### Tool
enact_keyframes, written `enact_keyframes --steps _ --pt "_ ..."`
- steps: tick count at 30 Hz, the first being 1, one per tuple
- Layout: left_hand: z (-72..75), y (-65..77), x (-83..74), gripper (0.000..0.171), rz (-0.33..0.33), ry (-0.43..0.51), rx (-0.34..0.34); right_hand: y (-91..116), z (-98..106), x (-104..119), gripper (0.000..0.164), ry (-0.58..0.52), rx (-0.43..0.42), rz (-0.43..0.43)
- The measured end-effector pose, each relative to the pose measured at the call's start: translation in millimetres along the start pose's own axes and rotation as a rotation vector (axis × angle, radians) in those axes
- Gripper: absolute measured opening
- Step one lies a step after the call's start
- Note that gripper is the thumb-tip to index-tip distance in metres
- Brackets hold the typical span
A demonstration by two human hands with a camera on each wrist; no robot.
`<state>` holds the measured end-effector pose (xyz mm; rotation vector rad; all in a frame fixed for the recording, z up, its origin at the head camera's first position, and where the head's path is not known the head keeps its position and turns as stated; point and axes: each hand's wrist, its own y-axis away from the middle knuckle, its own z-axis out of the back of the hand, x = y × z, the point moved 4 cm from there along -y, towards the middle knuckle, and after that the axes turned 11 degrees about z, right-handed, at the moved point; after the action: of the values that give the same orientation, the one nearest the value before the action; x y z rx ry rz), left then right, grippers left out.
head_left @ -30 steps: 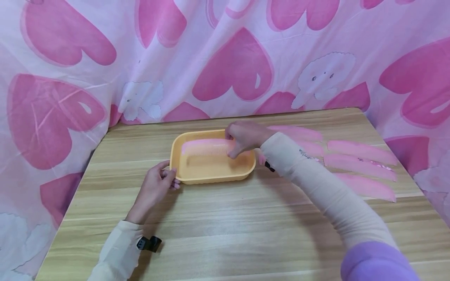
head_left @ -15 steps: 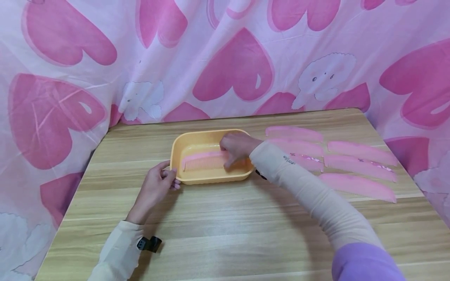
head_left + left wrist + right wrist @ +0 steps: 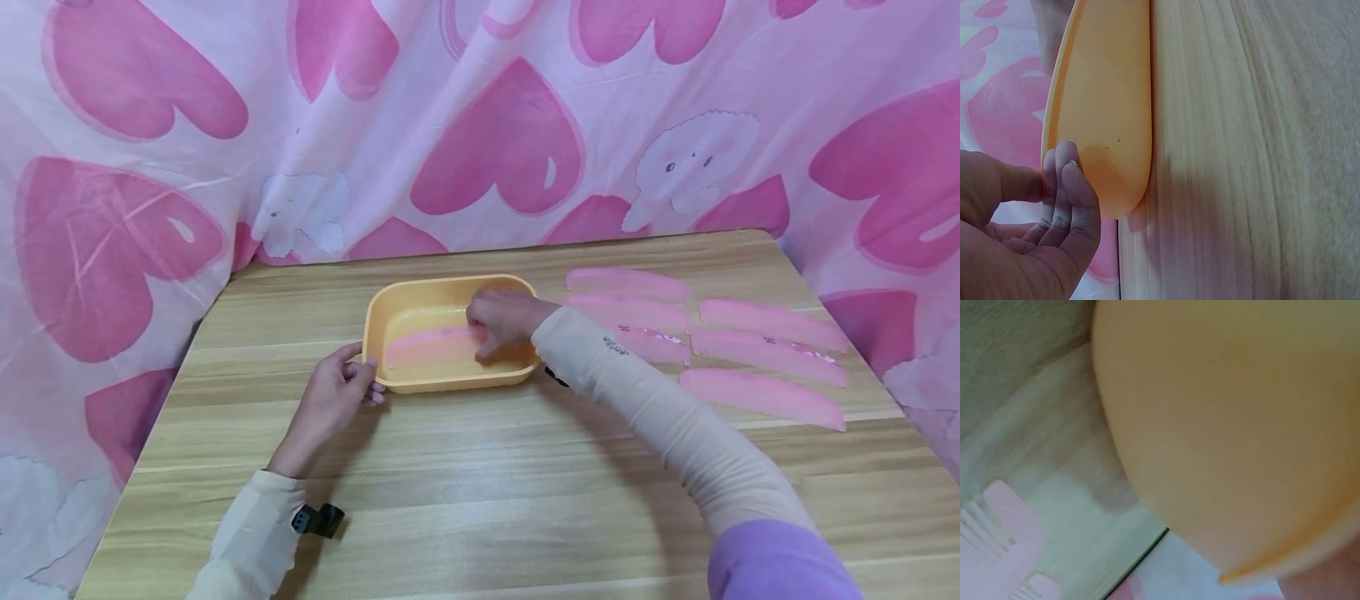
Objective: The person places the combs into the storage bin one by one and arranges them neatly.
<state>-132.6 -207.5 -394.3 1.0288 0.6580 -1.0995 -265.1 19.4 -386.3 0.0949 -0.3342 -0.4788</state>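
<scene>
A pale orange plastic tray (image 3: 420,385) sits on the wooden table, seen in all three views. My left hand (image 3: 341,390) pinches its left rim near the front corner; in the left wrist view the thumb and fingers (image 3: 1079,187) lie on either side of the rim. Inside the tray is a translucent pink comb (image 3: 431,344), teeth toward me. My right hand (image 3: 506,318) reaches over the right rim and holds the comb's right end, which the hand hides. The right wrist view is mostly filled by the tray's blurred outer wall (image 3: 1210,437).
Several more pink combs lie in two columns on the table (image 3: 465,492) right of the tray, including a plain comb (image 3: 765,397) nearest me and a comb with a printed pattern (image 3: 772,354). A curtain with pink hearts (image 3: 498,142) hangs behind the table's back edge.
My right hand has moved a little left and down, and the comb has shifted from near the tray's back toward its middle. The left hand and the tray have stayed put.
</scene>
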Motion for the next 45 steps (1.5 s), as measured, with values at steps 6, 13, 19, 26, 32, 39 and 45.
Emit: enact_keyframes --steps 6,13,19,26,32,39,45 --pt "-0.6 0.2 -0.1 0.047 0.003 -0.001 0.001 14.3 17.7 3.6 0.048 -0.08 -0.057 0.017" --pt "0.3 0.5 -0.3 0.047 0.012 -0.005 -0.016 42.1 46.8 0.6 0.057 -0.189 -0.167 0.018" --pt "-1.6 0.7 1.0 0.047 0.018 0.01 -0.003 78.3 62.2 -19.4 0.052 -0.235 -0.274 -0.005" --pt "-2.1 -0.2 1.0 0.047 0.011 0.017 -0.002 125.5 61.3 -49.0 0.049 -0.202 -0.316 -0.109" --pt "-1.1 0.5 0.4 0.049 0.02 0.004 -0.013 162.2 48.5 -69.0 0.053 -0.261 -0.274 -0.23" --pt "-0.7 1.5 -0.3 0.048 0.03 -0.009 -0.015 195.1 33.5 -82.9 0.06 -0.252 -0.243 -0.297" --pt "-1.7 1.2 -1.2 0.048 0.021 -0.015 -0.019 213.3 16.5 -90.1 0.065 -0.297 -0.21 -0.355"
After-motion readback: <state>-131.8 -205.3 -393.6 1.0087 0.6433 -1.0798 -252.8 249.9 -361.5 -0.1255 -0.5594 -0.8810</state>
